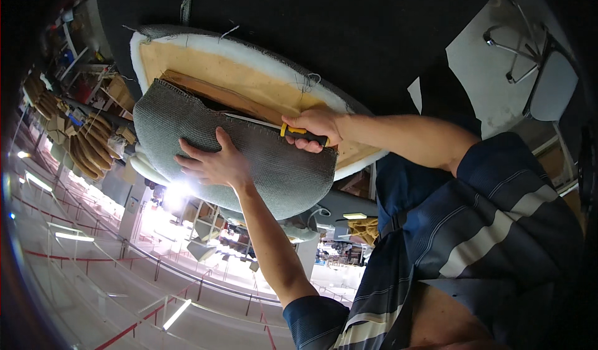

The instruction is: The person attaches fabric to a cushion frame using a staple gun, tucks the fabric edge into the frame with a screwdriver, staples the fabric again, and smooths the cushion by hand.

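Observation:
My right hand is wrapped around the yellow and black handle of a screwdriver. The tool's long metal shaft points left along the edge of the grey woven fabric and slips in beside a wooden strip. My left hand lies on the fabric with its fingers spread, holding nothing. Fabric covers a rounded upholstered part, and behind it lies a tan wooden panel bordered by white padding. Where the shaft's tip ends is hard to make out.
A black cloth surface lies under and beyond the upholstered piece, with loose threads at its edge. A grey office chair stands at the far right. Shelves with stacked curved brown pieces are at the left.

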The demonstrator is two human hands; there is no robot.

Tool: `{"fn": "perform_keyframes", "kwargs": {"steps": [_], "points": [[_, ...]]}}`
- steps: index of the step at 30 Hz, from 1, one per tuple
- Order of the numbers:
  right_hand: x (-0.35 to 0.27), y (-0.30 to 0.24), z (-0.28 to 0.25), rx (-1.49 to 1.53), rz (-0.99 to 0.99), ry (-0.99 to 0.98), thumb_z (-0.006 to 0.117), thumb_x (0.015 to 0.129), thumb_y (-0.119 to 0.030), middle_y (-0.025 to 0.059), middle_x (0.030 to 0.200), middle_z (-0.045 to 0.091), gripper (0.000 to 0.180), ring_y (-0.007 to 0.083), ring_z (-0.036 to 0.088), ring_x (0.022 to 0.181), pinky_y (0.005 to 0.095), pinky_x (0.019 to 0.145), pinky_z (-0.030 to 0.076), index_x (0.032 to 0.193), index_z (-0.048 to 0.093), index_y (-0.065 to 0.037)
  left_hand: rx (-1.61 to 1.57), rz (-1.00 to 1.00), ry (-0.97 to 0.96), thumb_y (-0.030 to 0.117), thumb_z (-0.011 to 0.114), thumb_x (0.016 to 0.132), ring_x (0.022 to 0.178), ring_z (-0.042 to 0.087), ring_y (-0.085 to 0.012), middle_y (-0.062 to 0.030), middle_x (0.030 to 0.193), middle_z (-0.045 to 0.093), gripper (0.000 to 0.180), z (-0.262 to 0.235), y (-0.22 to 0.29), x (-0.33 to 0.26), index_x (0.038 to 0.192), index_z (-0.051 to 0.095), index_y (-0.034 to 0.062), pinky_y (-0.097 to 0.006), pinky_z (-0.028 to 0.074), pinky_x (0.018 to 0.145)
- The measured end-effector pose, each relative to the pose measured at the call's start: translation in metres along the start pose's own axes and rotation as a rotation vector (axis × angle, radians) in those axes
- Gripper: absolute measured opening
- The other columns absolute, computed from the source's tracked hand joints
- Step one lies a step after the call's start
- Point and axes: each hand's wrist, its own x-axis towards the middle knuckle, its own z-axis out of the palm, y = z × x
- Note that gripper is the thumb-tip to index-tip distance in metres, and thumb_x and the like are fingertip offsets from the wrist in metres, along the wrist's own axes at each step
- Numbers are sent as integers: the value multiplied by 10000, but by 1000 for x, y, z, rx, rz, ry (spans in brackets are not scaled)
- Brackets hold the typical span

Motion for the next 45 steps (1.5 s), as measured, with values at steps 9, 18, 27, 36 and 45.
{"fn": "perform_keyframes", "kwargs": {"steps": [9, 18, 27, 36, 45], "points": [[-2, -32, 32, 281, -199, -125, 381, 1016, -561, 1, 608, 496, 544, 83, 435, 420, 237, 393, 377, 1006, 553, -45, -9, 24, 2, 716, 534, 828, 1438, 168, -496, -242, 1584, 152, 903, 2, -8, 2, 1539, 233, 247, -712, 230, 1059], [-213, -167, 83, -1078, -1543, 778, 577, 973, -169, 94, 1005, 637, 306, 142, 625, 715, 268, 622, 529, 1237, 542, -19, -135, -11, 21, 583, 336, 976, 1453, 180, -455, -189, 1586, 222, 639, -9, 2, -3, 1506, 346, 226, -651, 182, 1128], [-244, -137, 51, -1057, -938, 1283, 548, 971, -217, 101, 778, 638, 244, 177, 594, 561, 327, 507, 461, 1093, 578, -7, -512, -34, 54, 386, 261, 1020, 1467, 208, -391, -177, 1576, 283, 521, -14, -11, -5, 1409, 501, 136, -569, 133, 1177], [-127, -49, 40, -1446, -614, 659, 674, 896, -193, 136, 1075, 697, 404, 290, 705, 829, 377, 739, 562, 1285, 591, -127, -351, -26, -1, 631, 416, 937, 1487, 148, -386, -182, 1604, 206, 707, -16, 9, 3, 1486, 379, 186, -652, 132, 1135], [-61, -16, 29, -1417, -670, 605, 629, 921, -158, 140, 1034, 701, 362, 295, 688, 914, 409, 823, 539, 1280, 606, -124, -85, 20, 49, 773, 530, 810, 1471, 173, -384, -148, 1600, 201, 912, 3, -6, 2, 1521, 285, 257, -664, 198, 1115]]}}
